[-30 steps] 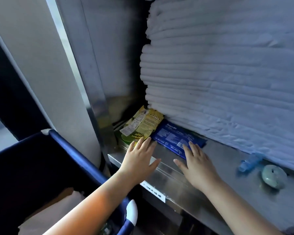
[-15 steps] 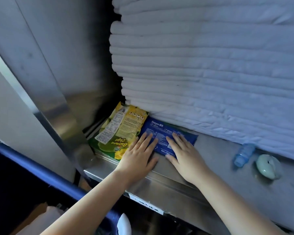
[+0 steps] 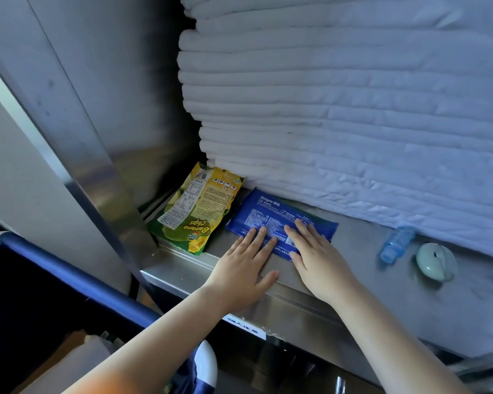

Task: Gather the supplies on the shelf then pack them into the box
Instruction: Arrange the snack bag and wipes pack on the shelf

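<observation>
I was at the gathering step: my left hand [image 3: 244, 270] and right hand [image 3: 318, 260] lay flat, fingers straight, on the blue pack [image 3: 268, 213] on the shelf [image 3: 359, 251], gripping nothing. Next, I judged, I must pinch its edge.

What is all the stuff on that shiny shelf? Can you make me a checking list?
Surface: metal shelf, bare steel along the front.
Job's things: Banana Chips bag lies flat at the left end; blue Deeyeo pack lies to its right; small plastic bottle lies on its side further right, next to a pale green rounded object.
Clutter: stack of folded white linen fills the back of the shelf.
Hands: left hand and right hand are both flat, with straight fingers on the Deeyeo pack.
Cables: nothing seen.
Surroundings: blue-railed cart at the lower left; white label on the shelf's front edge.
</observation>
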Action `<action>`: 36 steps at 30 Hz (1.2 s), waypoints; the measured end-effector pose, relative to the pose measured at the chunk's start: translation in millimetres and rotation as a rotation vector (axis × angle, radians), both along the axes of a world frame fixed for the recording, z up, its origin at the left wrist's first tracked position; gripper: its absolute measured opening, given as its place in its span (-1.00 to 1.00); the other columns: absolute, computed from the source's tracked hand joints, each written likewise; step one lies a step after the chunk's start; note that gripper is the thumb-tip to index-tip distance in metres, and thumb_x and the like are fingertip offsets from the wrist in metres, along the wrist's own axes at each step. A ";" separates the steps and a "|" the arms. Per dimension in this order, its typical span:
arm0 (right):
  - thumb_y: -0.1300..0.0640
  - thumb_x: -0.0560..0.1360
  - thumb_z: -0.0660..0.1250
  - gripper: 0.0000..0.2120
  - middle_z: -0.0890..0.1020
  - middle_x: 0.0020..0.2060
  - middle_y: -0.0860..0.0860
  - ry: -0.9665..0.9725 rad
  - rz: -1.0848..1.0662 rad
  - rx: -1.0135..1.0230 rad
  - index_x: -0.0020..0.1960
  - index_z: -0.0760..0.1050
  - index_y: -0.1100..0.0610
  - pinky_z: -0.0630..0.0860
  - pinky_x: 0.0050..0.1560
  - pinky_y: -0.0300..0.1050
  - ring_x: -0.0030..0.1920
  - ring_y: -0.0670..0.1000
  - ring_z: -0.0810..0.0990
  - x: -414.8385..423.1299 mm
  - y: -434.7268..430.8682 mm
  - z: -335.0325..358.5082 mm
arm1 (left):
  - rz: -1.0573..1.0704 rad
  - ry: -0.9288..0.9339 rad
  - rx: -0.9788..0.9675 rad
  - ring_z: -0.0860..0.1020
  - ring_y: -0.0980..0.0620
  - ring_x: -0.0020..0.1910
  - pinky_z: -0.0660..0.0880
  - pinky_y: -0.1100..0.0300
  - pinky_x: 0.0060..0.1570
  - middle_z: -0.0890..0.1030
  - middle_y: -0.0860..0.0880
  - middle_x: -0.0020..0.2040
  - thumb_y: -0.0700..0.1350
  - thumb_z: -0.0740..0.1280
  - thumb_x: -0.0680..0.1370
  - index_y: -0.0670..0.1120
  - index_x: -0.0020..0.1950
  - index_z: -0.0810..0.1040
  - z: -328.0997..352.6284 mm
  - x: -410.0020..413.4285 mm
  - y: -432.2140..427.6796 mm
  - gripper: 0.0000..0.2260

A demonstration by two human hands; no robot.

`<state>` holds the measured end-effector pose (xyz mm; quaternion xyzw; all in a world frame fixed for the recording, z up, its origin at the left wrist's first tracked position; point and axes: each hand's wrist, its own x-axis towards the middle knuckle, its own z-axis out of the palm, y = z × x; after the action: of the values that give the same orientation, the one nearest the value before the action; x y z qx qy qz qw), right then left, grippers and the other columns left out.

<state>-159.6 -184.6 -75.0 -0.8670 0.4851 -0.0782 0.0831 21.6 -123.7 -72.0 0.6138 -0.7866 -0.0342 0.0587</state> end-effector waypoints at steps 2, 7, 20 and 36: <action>0.00 0.64 -0.02 -0.50 -0.09 0.54 -0.04 0.003 -0.001 0.013 0.54 -0.07 -0.04 -0.03 0.46 -0.09 0.53 0.04 -0.08 -6.7 3.2 0.9 | -0.007 -0.013 0.004 -0.32 0.09 0.47 -0.35 0.19 0.40 -0.26 0.03 0.52 0.27 -0.08 0.58 0.08 0.53 -0.21 -0.1 -6.8 5.0 -0.40; 0.00 0.64 -0.02 -0.50 -0.11 0.54 -0.04 0.012 -0.011 0.032 0.54 -0.08 -0.05 -0.04 0.46 -0.09 0.53 0.03 -0.09 -18.9 15.4 4.6 | -0.018 -0.054 0.011 -0.36 0.06 0.46 -0.36 0.15 0.40 -0.30 0.02 0.51 0.32 -0.12 0.56 0.09 0.50 -0.27 -0.4 -18.8 15.3 -0.37; -0.03 0.48 0.35 -0.58 0.39 0.36 -0.11 -0.194 -0.171 -0.063 0.32 0.44 -0.01 0.42 0.13 -0.19 0.34 -0.10 0.36 -65.6 61.9 18.7 | 0.015 -0.064 -0.135 -0.20 0.05 0.51 -0.35 0.16 0.39 -0.13 0.04 0.55 0.25 -0.13 0.59 0.11 0.53 -0.19 13.3 -29.6 9.4 -0.45; 0.30 0.34 0.48 -0.83 0.64 -0.20 -0.02 -0.312 -0.286 -0.283 -0.10 0.65 0.10 0.55 -0.21 -0.01 -0.20 0.11 0.58 -65.1 44.6 13.4 | 0.054 -0.054 -0.023 -0.25 0.00 0.50 -0.28 0.12 0.37 -0.18 0.04 0.55 0.30 -0.10 0.56 0.13 0.52 -0.21 0.3 -43.0 -6.2 -0.40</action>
<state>-224.7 -140.0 -61.6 -0.7701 0.5682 -0.2890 0.0227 -21.3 -129.9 -71.7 0.6348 -0.7713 -0.0068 0.0453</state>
